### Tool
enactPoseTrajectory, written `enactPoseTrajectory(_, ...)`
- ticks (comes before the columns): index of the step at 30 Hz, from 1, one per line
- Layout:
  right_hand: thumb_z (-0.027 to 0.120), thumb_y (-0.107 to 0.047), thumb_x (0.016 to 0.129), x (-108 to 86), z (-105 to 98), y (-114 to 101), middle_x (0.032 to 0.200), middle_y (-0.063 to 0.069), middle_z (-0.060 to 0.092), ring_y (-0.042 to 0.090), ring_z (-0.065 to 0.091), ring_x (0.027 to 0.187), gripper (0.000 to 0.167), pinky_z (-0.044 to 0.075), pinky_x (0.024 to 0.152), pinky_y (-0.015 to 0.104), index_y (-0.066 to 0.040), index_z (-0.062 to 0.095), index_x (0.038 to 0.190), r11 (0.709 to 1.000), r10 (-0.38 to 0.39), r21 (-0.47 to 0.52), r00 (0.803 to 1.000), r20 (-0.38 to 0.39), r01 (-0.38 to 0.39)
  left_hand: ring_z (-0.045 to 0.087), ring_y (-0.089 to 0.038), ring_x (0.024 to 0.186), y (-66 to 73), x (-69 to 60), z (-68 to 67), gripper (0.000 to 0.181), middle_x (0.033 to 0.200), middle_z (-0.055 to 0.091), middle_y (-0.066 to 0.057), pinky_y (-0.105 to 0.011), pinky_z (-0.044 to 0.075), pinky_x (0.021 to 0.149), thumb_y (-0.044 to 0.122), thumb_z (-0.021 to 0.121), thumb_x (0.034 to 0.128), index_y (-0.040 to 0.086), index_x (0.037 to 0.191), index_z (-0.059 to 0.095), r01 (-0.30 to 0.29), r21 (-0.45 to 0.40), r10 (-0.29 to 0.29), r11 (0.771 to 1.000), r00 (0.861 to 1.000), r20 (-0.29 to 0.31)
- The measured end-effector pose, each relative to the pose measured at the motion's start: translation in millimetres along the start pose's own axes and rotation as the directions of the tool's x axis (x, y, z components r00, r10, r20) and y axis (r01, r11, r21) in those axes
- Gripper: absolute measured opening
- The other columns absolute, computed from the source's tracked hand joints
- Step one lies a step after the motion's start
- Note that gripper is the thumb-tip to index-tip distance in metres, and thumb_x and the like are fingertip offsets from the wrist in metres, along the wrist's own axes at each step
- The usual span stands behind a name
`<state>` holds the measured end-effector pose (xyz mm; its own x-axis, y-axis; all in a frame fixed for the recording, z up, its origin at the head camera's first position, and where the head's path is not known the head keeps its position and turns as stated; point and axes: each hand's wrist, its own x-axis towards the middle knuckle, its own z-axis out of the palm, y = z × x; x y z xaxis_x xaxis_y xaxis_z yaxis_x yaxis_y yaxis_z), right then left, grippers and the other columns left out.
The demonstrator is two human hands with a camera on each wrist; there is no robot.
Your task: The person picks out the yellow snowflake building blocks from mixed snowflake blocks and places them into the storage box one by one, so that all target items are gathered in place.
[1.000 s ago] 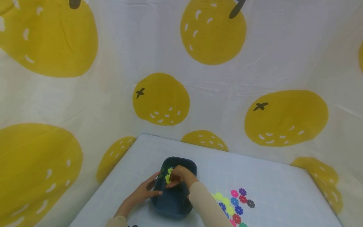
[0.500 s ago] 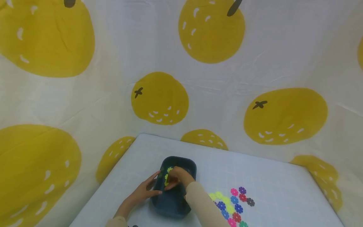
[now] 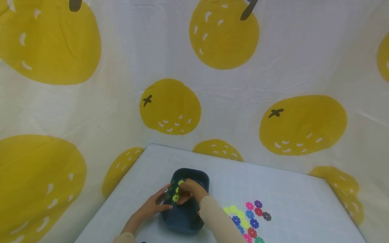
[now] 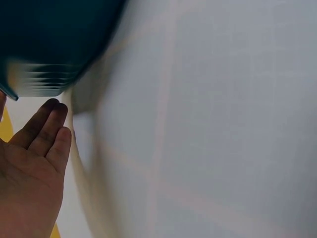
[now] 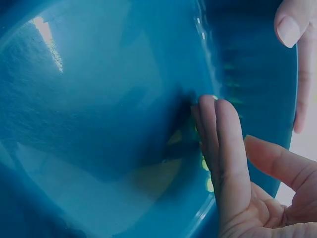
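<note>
A dark blue-green plastic bin (image 3: 182, 221) stands on the table in the head view. Several yellow flower-shaped discs (image 3: 175, 198) lie along its left wall, partly covered by my right hand (image 3: 192, 189). That hand reaches down into the bin. In the right wrist view its fingers (image 5: 230, 144) are straight and together beside the yellow discs, with the thumb apart from them. My left hand (image 3: 150, 206) holds the bin's left rim, thumb over the edge and index finger outside. Its other fingers (image 4: 49, 131) extend below the bin in the left wrist view.
Right of the bin, several loose flower-shaped discs (image 3: 252, 222) in yellow, blue, red, pink, purple, green and black lie on the white gridded tabletop (image 3: 291, 195). My right forearm partly covers this group. A fruit-print curtain (image 3: 231, 101) surrounds the table.
The lowest visible yellow disc has shifted toward the bin's left wall and nearer to me. My right hand has moved only slightly, and the left keeps its hold on the rim.
</note>
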<state>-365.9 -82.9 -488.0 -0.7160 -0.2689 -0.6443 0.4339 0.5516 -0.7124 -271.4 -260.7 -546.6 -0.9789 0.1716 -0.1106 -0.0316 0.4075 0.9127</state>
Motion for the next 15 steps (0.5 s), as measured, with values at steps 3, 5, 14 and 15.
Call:
enactPoseTrajectory(3,0.059,0.004,0.092,-2.8,0,0,0.073,0.026,0.072,0.034,0.075,0.074,0.021,0.063,0.066,0.034,0.025,0.061,0.094,1.000,-0.021,-0.008,1.000,-0.009,0.020,0.030,-0.044,0.146,0.4,-0.5,-0.3,0.089,0.162,0.025,-0.019,-0.056,0.032,0.116,0.031,0.079,0.0853,0.031,0.158,0.026,-0.005,-0.001,0.005,1.000,1.000,-0.001)
enactPoseTrajectory(5,0.059,0.003,0.093,-4.2,1,0,0.073,0.025,0.072,0.034,0.075,0.073,0.022,0.063,0.066,0.035,0.025,0.060,0.095,1.000,-0.023,-0.013,1.000,-0.020,0.023,0.029,-0.044,0.146,0.6,-0.5,-0.6,0.089,0.163,0.024,-0.019,-0.056,0.032,0.116,0.031,0.078,0.0856,0.031,0.158,0.026,-0.007,-0.002,0.007,1.000,1.000,0.002)
enactPoseTrajectory(14,0.059,0.006,0.090,-17.3,-6,-1,0.075,0.026,0.072,0.036,0.075,0.073,0.015,0.063,0.062,0.039,0.020,0.060,0.093,0.993,-0.118,0.013,0.991,-0.061,0.119,0.027,-0.046,0.146,-1.2,2.3,1.1,0.092,0.163,0.023,-0.021,-0.059,0.030,0.117,0.038,0.079,0.0838,0.032,0.158,0.025,0.036,0.013,-0.036,0.999,0.999,-0.003)
enactPoseTrajectory(15,0.059,0.006,0.089,-18.3,-8,-2,0.075,0.026,0.072,0.037,0.075,0.073,0.014,0.063,0.062,0.039,0.020,0.061,0.093,0.991,-0.129,0.023,0.990,-0.058,0.131,0.028,-0.046,0.146,-0.9,2.0,1.1,0.092,0.162,0.023,-0.021,-0.059,0.030,0.117,0.038,0.079,0.0838,0.032,0.158,0.025,0.040,0.018,-0.040,0.999,0.999,-0.006)
